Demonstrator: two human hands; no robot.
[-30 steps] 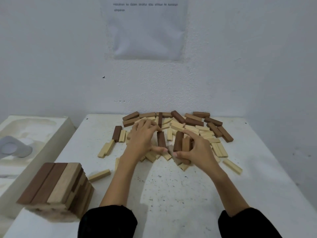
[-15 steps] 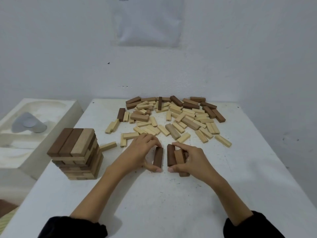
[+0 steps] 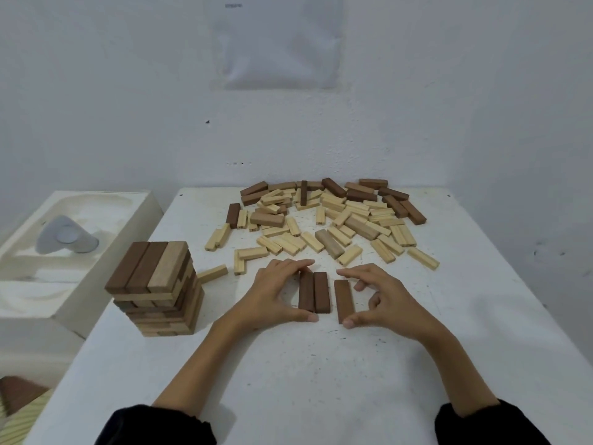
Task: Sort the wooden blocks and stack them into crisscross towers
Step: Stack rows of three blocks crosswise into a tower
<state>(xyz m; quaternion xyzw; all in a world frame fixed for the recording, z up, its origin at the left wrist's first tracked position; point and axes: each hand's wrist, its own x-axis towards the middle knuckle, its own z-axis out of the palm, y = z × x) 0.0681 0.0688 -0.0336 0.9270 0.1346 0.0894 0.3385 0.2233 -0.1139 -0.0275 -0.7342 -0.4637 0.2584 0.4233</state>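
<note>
A white table (image 3: 417, 364) is set against a white wall. To its left a white moulded tray (image 3: 32, 284) is seen, and a grey rounded piece (image 3: 65, 236) is held in its hollow. A paper sheet (image 3: 279, 43) is fixed to the wall, its print too blurred to be read. The far half of the table is covered by loose blocks (image 3: 327, 216), light and dark mixed; small marks on some ends cannot be made out. A crisscross tower (image 3: 157, 287) is stood at the left edge. A pair of dark blocks (image 3: 313, 292), laid touching, is gripped end to end by the left hand (image 3: 272, 297). Just beside it, a single dark block (image 3: 344, 300) is spanned between thumb and forefinger of the right hand (image 3: 388, 300).
</note>
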